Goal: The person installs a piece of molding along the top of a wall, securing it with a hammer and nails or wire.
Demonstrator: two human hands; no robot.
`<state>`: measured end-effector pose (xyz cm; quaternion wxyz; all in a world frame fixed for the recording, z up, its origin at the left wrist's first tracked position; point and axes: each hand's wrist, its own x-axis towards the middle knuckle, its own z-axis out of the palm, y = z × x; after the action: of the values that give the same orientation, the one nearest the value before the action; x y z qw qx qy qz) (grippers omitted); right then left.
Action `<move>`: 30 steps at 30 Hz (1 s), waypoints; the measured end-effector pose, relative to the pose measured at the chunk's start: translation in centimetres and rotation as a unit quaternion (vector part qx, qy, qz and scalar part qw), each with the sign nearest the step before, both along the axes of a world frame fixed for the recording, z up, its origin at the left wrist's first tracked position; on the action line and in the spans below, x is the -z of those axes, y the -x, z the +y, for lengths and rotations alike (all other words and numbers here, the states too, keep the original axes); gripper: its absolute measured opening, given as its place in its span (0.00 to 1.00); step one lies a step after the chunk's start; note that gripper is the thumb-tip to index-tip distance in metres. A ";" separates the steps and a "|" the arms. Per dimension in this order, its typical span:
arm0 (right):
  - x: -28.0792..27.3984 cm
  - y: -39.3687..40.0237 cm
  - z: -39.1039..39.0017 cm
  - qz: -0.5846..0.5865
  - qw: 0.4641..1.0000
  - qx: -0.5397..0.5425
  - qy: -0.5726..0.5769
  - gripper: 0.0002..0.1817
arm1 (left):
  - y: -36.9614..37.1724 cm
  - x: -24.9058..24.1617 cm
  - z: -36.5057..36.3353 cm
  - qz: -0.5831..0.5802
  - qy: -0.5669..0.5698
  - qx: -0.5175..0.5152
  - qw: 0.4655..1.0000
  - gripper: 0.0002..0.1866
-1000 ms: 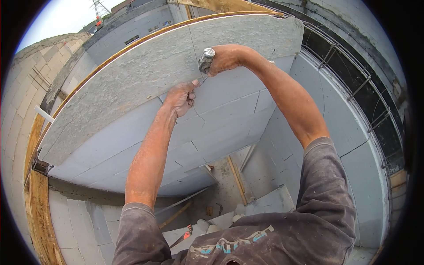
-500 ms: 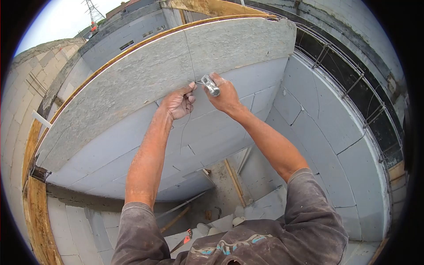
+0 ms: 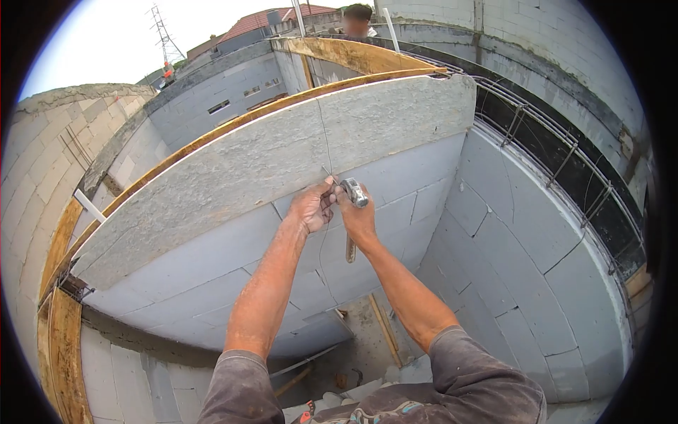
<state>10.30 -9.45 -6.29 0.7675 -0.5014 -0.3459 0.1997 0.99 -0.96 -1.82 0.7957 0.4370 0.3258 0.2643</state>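
hammer (image 3: pixel 355 192): glossy metal head
concrete band (image 3: pixel 261 155): rough, matt
block wall (image 3: pixel 395 185): smooth, matt
t-shirt (image 3: pixel 480 367): matt, dusty cloth
plank (image 3: pixel 67 346): stained, matt wood
rebar (image 3: pixel 597 205): matt metal

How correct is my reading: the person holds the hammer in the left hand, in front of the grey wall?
One detail is wrong: the head view shows the hammer in the right hand, not the left hand. It is in front of the grey wall.

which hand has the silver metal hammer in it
The right bare hand: its grip is closed around the silver metal hammer, whereas the left bare hand, close beside it, holds no hammer.
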 end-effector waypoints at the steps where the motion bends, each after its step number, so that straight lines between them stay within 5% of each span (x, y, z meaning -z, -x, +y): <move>1: 0.3 0.6 -0.2 0.006 1.000 0.011 0.011 0.14 | -0.1 0.0 0.1 0.005 0.001 -0.002 1.000 0.11; 7: 0.5 3.8 0.0 0.077 0.995 0.053 0.031 0.19 | -0.7 1.7 0.8 -0.034 -0.021 -0.022 0.999 0.11; 12: 1.4 4.8 0.3 0.096 0.987 0.119 0.042 0.19 | -0.5 0.4 0.1 0.047 -0.050 -0.026 0.997 0.14; 15: 2.0 4.1 -1.4 0.110 0.993 0.037 0.030 0.16 | -0.2 -0.8 -0.8 0.070 -0.061 -0.022 0.995 0.14; 26: 3.1 -1.5 0.8 0.094 0.991 0.014 0.098 0.11 | 0.5 -0.6 0.7 -0.006 0.000 0.049 0.999 0.08; 30: 3.4 0.2 2.1 0.211 0.975 -0.055 0.051 0.11 | 0.2 -1.1 0.4 -0.032 0.020 0.054 0.998 0.08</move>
<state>10.11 -7.36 -9.68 0.7845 -0.4663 -0.1928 0.3604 0.81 -0.52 -0.69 0.8272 0.4295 0.2811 0.2286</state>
